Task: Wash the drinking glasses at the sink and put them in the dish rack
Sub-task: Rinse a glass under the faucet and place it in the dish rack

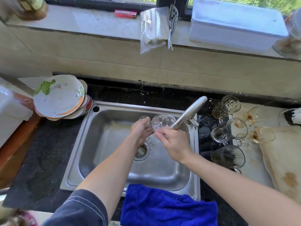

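Note:
Over the steel sink (104,157) I hold a clear stemmed glass (162,122) on its side under the faucet (189,112). My left hand (140,130) grips its stem and foot. My right hand (175,144) holds the bowl's rim with curled fingers. Water splashes near the drain (141,150). Several stained glasses and mugs (228,128) stand and lie on the counter to the right of the sink. No dish rack is in view.
A stack of plates (60,97) leans at the sink's back left corner. A blue cloth (167,207) hangs over the sink's front edge. A stained board (283,160) lies far right. On the window ledge lie a lighter (125,13), a plastic bag (154,28) and a white box (236,25).

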The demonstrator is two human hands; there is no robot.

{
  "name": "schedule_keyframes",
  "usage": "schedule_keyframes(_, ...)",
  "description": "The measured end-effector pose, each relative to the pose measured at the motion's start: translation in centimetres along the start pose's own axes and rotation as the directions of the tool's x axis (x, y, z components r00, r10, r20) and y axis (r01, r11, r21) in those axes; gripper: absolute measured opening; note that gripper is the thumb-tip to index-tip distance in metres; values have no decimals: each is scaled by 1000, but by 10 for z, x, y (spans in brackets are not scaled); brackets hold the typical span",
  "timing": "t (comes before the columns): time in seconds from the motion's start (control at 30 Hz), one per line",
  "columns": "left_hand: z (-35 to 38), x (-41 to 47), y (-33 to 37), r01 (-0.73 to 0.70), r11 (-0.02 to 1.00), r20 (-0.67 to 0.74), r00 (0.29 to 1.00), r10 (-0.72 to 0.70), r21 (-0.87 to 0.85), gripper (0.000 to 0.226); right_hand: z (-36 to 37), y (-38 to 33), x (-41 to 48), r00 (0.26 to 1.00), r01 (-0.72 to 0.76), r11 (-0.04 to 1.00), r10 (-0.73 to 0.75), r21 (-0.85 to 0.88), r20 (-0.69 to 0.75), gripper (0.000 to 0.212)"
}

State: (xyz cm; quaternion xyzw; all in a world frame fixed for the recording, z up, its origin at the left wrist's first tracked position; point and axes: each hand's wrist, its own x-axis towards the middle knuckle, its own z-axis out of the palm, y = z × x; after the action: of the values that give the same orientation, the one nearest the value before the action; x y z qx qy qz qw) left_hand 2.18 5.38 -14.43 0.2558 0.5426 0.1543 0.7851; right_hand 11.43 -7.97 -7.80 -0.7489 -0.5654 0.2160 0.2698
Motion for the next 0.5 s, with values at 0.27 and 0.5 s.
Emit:
schedule_keyframes(0.27, -11, 2, -2, 20, 933, -125, 992, 27, 359, 19, 3, 24, -9, 948, 317, 869, -288, -379, 135, 27)
schedule_keyframes(0.5, -23, 6, 0, 106, 864, -151, 988, -35, 492, 19, 1, 31, -14, 889, 457, 775, -409, -437, 205, 28)
